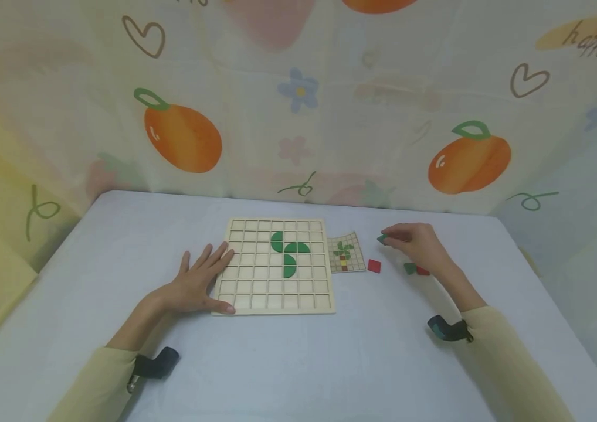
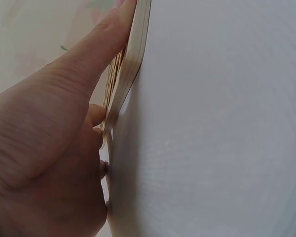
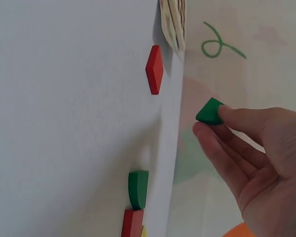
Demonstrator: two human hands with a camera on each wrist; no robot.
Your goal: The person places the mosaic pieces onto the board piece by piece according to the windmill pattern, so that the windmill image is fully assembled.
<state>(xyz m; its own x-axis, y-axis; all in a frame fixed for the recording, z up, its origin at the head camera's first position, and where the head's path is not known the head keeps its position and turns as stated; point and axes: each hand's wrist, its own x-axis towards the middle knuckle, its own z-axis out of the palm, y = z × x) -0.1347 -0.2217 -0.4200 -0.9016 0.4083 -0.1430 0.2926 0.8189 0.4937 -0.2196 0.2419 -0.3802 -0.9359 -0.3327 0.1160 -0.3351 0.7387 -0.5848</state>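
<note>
A wooden grid board [image 1: 264, 287] lies on the table, with several green quarter-circle pieces [image 1: 290, 265] set in its squares near the middle. My left hand [image 1: 197, 284] is spread at the board's left edge, its fingertips and thumb resting on the rim. To the right of the board, my right hand [image 1: 419, 245] is raised and pinches a green piece [image 3: 210, 111] with a curved side between thumb and fingers. Below that hand lie another green piece [image 3: 138, 189] and a red piece [image 3: 132, 223], with a sliver of a yellow piece [image 3: 144, 232] beside them.
A pattern card [image 1: 350, 261] printed with a gridded flower leans up slightly, touching the board's right side. Between card and right hand lies a red square piece [image 1: 375, 266]. The white table [image 1: 298, 363] meets a patterned cloth [image 1: 256, 88] at the back.
</note>
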